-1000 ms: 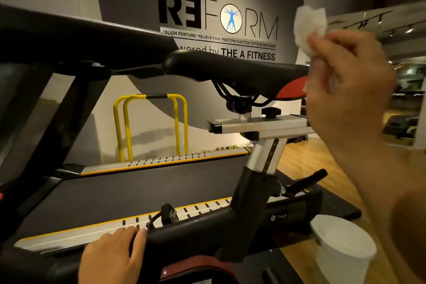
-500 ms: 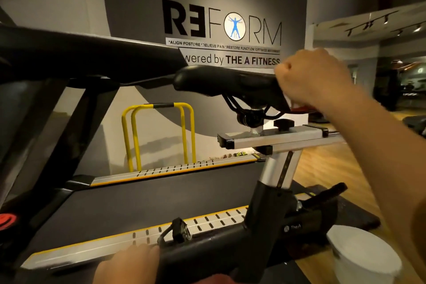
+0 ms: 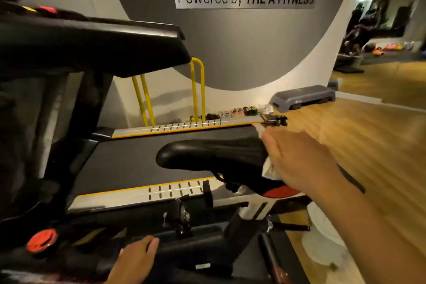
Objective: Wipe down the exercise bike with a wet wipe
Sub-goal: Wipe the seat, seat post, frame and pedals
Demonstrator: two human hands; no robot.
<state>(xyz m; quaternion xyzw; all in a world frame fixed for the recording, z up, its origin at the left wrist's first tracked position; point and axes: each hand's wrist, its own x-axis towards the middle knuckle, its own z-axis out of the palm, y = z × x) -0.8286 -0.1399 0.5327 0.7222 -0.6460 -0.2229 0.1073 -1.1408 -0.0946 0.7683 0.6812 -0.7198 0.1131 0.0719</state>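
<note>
The exercise bike's black saddle with a red rear edge sits mid-frame on its seat post. My right hand lies flat over the rear of the saddle and presses a white wet wipe against it; only a crumpled edge of the wipe shows under the palm. Low in the view, my left hand rests on the bike's black frame tube, fingers curled over its top.
A treadmill with a black console arm stands right behind the bike. A white tub sits on the wooden floor under my right forearm. A yellow rail, a grey step platform and a red knob are nearby.
My right hand came down from head height with the wipe onto the rear of the saddle and flattened out. The camera tipped downward and closer. My left hand stayed on the frame.
</note>
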